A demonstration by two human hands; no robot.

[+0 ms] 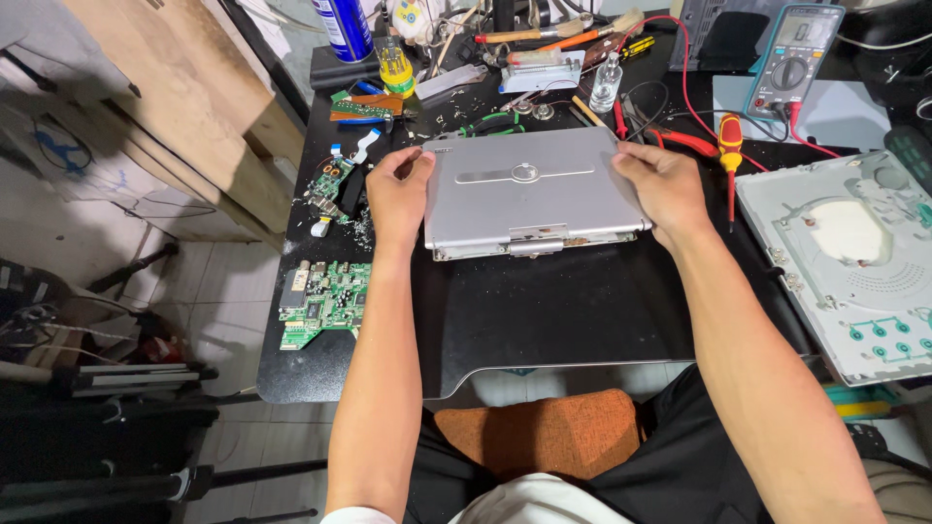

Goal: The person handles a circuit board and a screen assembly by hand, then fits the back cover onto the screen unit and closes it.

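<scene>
- The silver portable disc player [529, 191] lies flat and closed near the middle of your black worktop [544, 311], its hinge edge turned toward you.
- Your left hand [396, 194] grips the player's left edge, fingers curled over the far corner.
- Your right hand [665, 186] clasps the right edge the same way, so both hands are holding the case.
- Just right of your right hand a screwdriver with a yellow and red handle [730, 146] lies on the worktop, with red test leads [680, 87] looping beyond it to a multimeter [794, 53] at the far right.
- A grey opened chassis [854, 262] with a round pale disc area sits at the right edge, well apart from the player.
- To your left, a green circuit board [325, 301] rests on the worktop's near left edge; smaller boards and loose connectors [335, 184] lie just beyond your left hand.
- The far side is crowded: a blue spray can [343, 27], a small clear bottle [607, 82], green-handled pliers [490, 123], a brush [592, 34].
- The worktop stands over a pale tiled floor [223, 301]; brown cardboard [165, 87] leans at the left, dark tripod legs [107, 388] lie below it.
- An orange seat cushion [539, 432] shows between your arms.
</scene>
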